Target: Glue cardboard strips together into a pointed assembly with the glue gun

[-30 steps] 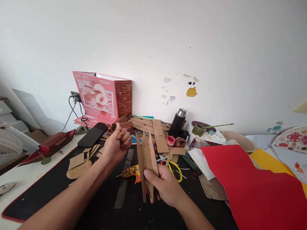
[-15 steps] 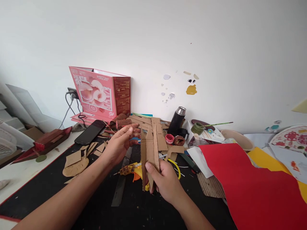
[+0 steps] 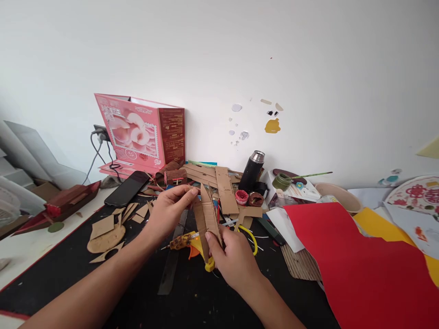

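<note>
A folded piece of corrugated cardboard [image 3: 207, 215] with pointed ends stands up between my hands. My right hand [image 3: 235, 256] grips its lower end, thumb on the near face and fingers behind. My left hand [image 3: 173, 208] has thumb and fingertips pinched at the upper left tip of the cardboard. Below it lies a yellow glue gun [image 3: 187, 242] with a stained front and an orange trigger. A dark metal ruler [image 3: 168, 274] lies on the black mat to the left of the glue gun.
Cardboard scraps [image 3: 103, 226] and a phone [image 3: 126, 188] lie to the left. Behind my hands are cardboard strips [image 3: 226, 189], a black thermos [image 3: 252, 171] and paint pots [image 3: 242, 197]. Red paper [image 3: 356, 260] covers the right. A pink box [image 3: 137, 132] stands against the wall.
My left hand has closed from spread fingers into a pinch at the cardboard's upper tip. The cardboard has turned and tilted to the left in my right hand.
</note>
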### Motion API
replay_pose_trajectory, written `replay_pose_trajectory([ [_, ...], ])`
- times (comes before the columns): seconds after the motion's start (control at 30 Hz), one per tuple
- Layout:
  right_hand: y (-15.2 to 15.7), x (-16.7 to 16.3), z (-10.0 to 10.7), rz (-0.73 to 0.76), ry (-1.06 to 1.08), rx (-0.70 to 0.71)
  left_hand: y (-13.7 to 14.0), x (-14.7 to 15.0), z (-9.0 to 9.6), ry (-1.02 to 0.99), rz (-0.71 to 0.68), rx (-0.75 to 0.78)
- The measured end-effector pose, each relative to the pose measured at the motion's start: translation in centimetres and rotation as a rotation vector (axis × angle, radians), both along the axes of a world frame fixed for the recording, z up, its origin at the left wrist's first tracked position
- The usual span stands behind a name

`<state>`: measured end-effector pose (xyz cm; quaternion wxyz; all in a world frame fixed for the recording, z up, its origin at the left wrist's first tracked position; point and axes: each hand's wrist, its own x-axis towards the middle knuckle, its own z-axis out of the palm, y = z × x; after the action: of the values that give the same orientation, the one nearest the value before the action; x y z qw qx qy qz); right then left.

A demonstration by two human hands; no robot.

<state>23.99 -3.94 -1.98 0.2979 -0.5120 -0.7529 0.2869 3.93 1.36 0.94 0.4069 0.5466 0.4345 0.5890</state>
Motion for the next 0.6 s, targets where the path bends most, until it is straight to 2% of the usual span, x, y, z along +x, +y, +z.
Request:
replay_pose_trajectory([
  [0.1, 0.0, 0.0, 0.0, -0.004, 0.052, -0.041, 0.4, -0.1, -0.1, -0.168, 0.019, -0.004],
  [0.3, 0.0, -0.1, 0.1, 0.070, 0.412, -0.426, 1.2, -0.1, 0.6, -0.554, -0.067, -0.131],
  [0.43, -0.2, -0.1, 0.4, 0.162, 0.514, -0.566, 1.2, -0.3, 0.5, -0.657, -0.159, -0.201],
  [0.6, -0.1, 0.0, 0.4, 0.252, 0.542, -0.637, 1.1, -0.4, 0.5, -0.692, -0.248, -0.231],
])
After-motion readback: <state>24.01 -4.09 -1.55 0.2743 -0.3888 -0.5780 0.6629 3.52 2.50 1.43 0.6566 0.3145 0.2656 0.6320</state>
